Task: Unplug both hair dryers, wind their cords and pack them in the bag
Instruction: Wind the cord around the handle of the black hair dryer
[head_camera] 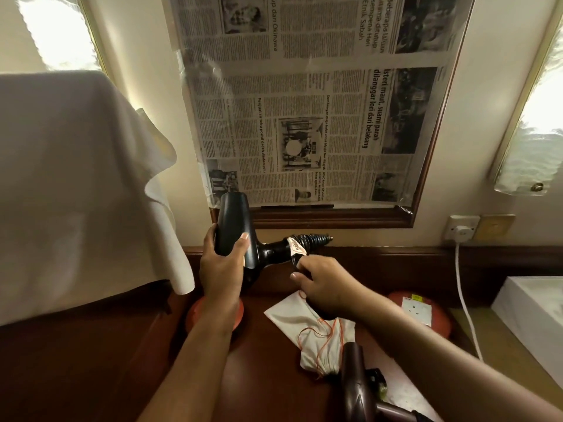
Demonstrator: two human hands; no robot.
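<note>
My left hand (224,263) grips the barrel of a black hair dryer (234,226), held upright above the dark wooden counter (122,360). Its handle points right, with the black cord (313,240) wound in tight coils around the end and a small label tag there. My right hand (323,284) pinches the cord by the handle just below the tag. A cream drawstring bag (307,327) with orange string lies on the counter under my right wrist. A second, brownish hair dryer (355,382) lies at the bottom, partly behind my right forearm.
A white cloth (76,184) drapes over something at the left. A newspaper-covered mirror (304,102) hangs on the wall ahead. A wall socket holds a white plug (462,231) whose white cable runs down. Red round pads (423,312) and a white box (536,315) sit at the right.
</note>
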